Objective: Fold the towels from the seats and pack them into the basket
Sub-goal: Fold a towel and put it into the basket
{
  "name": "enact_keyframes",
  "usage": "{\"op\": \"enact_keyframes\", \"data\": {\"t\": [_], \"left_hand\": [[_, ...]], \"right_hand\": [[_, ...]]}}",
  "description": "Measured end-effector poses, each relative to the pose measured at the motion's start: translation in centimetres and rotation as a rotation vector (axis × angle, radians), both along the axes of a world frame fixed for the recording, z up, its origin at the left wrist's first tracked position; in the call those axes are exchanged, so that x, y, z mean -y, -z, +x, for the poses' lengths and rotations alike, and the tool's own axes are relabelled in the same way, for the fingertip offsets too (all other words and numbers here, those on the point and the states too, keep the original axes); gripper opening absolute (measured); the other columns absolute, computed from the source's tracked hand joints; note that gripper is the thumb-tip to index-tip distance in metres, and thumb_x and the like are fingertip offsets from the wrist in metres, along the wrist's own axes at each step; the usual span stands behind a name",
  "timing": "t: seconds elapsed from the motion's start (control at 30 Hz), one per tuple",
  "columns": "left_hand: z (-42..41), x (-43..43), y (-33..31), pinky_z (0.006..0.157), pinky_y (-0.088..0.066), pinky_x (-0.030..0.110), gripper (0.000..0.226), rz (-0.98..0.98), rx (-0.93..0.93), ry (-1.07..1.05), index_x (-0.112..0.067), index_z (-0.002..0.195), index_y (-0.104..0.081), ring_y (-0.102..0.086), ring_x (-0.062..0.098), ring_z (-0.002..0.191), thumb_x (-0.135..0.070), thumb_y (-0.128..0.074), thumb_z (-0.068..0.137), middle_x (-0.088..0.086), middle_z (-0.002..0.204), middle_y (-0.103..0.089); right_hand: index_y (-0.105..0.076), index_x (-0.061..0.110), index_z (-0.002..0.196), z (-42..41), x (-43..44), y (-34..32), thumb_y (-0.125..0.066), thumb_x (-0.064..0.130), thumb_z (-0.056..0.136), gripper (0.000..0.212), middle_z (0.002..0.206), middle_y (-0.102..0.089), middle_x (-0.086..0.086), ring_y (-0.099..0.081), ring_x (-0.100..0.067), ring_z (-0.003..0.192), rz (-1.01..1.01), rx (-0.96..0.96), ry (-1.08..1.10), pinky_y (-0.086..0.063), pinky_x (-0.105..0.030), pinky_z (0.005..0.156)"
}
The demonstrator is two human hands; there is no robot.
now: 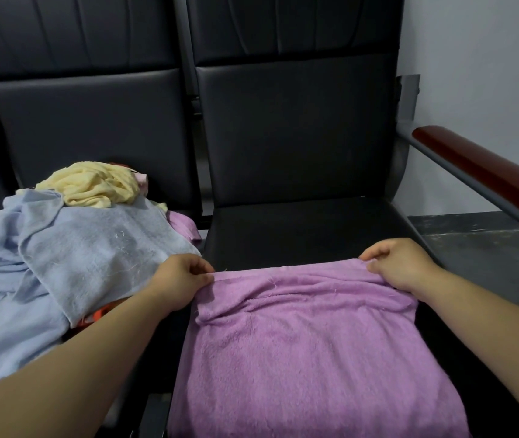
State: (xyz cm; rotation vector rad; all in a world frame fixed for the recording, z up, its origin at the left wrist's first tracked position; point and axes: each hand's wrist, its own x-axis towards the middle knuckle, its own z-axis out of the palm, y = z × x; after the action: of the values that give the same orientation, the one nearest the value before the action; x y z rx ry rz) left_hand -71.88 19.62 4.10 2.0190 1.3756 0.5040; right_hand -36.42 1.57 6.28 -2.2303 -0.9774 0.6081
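Observation:
A purple towel (302, 349) lies spread over the front of the right black seat (302, 229) and hangs toward me. My left hand (182, 279) pinches its far left corner. My right hand (400, 263) pinches its far right corner. On the left seat sits a pile: a light blue towel (87, 251) on top at the front, a crumpled pale yellow towel (93, 184) behind it, and another purple piece (185, 226) peeking out at the pile's right edge. No basket is in view.
Black padded backrests (292, 128) rise behind both seats. A red-brown armrest (488, 178) on a grey metal frame runs along the right side. Beyond it are a white wall (479, 64) and dark floor (473, 235). Something orange (97, 314) shows under the blue towel.

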Motion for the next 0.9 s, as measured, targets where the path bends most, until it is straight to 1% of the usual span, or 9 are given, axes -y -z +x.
{"op": "enact_keyframes", "data": {"t": [0.03,0.1,0.3,0.4,0.57,0.7,0.77,0.83,0.9], "left_hand": [[0.1,-0.1,0.1,0.063,-0.046,0.017,0.011,0.006,-0.014,-0.003,-0.024,0.078,-0.075,-0.064,0.006,0.066,-0.017,-0.079,0.085,-0.005,0.073,-0.073],[0.2,-0.2,0.2,0.065,-0.047,0.02,0.013,0.011,-0.034,-0.016,-0.025,0.076,-0.074,-0.064,0.008,0.068,-0.018,-0.079,0.085,-0.006,0.072,-0.072],[0.3,-0.5,0.1,0.061,-0.043,0.019,0.015,0.014,-0.015,-0.052,-0.022,0.075,-0.073,-0.062,0.008,0.065,-0.012,-0.077,0.086,-0.005,0.07,-0.071],[0.2,-0.4,-0.1,0.061,-0.042,0.019,0.015,0.035,-0.015,-0.067,-0.021,0.077,-0.073,-0.062,0.008,0.068,-0.01,-0.074,0.086,-0.005,0.074,-0.072],[-0.1,-0.6,0.1,0.062,-0.042,0.015,0.017,0.029,-0.093,-0.032,-0.025,0.077,-0.071,-0.064,0.005,0.072,-0.012,-0.075,0.087,-0.008,0.077,-0.072],[0.1,-0.9,-0.1,0.061,-0.04,0.012,0.008,0.048,-0.191,0.015,-0.025,0.086,-0.071,-0.061,0.006,0.074,-0.019,-0.075,0.087,-0.013,0.079,-0.067],[0.3,-1.1,-0.3,0.063,-0.04,0.017,0.008,0.062,-0.272,0.049,-0.026,0.083,-0.069,-0.058,0.005,0.073,-0.023,-0.073,0.089,-0.011,0.079,-0.065],[0.4,-1.1,-0.3,0.068,-0.041,0.023,0.015,0.071,-0.346,0.068,-0.026,0.077,-0.067,-0.059,0.009,0.076,-0.028,-0.071,0.091,-0.008,0.081,-0.066],[0.3,-1.2,-0.2,0.068,-0.041,0.026,0.017,0.085,-0.353,0.06,-0.023,0.078,-0.064,-0.06,0.013,0.078,-0.031,-0.069,0.092,-0.006,0.082,-0.066]], "right_hand": [[-0.074,0.029,0.089,-0.1,0.0,0.3,-0.07,0.004,0.093,0.027,0.103,-0.069,0.007,-0.064,-0.011,0.094,-0.02,0.016,-0.005,-0.051,-0.03,0.084],[-0.074,0.031,0.088,-0.2,-0.2,0.6,-0.07,0.005,0.092,0.026,0.103,-0.069,0.007,-0.064,-0.011,0.094,-0.028,0.057,-0.01,-0.052,-0.031,0.085],[-0.075,0.029,0.084,-0.5,-0.7,0.7,-0.068,0.013,0.094,0.021,0.095,-0.071,0.01,-0.062,-0.003,0.085,0.106,0.146,0.056,-0.046,-0.024,0.072],[-0.073,0.029,0.086,-0.9,-1.1,0.9,-0.07,0.013,0.095,0.018,0.094,-0.071,0.01,-0.063,-0.006,0.085,0.136,0.155,0.045,-0.047,-0.025,0.074],[-0.071,0.028,0.102,-1.3,-1.6,1.4,-0.071,0.012,0.094,0.018,0.1,-0.07,0.007,-0.064,-0.009,0.089,0.041,0.141,-0.001,-0.051,-0.028,0.079],[-0.07,0.027,0.118,-1.2,-2.2,1.0,-0.071,0.013,0.094,0.027,0.114,-0.067,0.005,-0.063,-0.011,0.099,-0.064,0.2,-0.071,-0.049,-0.027,0.084],[-0.07,0.027,0.118,-1.1,-2.5,0.7,-0.069,0.009,0.094,0.03,0.113,-0.065,0.005,-0.062,-0.011,0.097,-0.103,0.199,-0.103,-0.05,-0.027,0.083],[-0.069,0.028,0.115,-1.2,-2.7,0.5,-0.065,0.006,0.094,0.03,0.113,-0.064,0.006,-0.061,-0.011,0.094,-0.152,0.199,-0.124,-0.052,-0.028,0.083],[-0.066,0.029,0.112,-1.3,-2.6,0.5,-0.062,0.006,0.095,0.029,0.111,-0.063,0.006,-0.061,-0.012,0.092,-0.179,0.23,-0.137,-0.053,-0.028,0.079]]}}
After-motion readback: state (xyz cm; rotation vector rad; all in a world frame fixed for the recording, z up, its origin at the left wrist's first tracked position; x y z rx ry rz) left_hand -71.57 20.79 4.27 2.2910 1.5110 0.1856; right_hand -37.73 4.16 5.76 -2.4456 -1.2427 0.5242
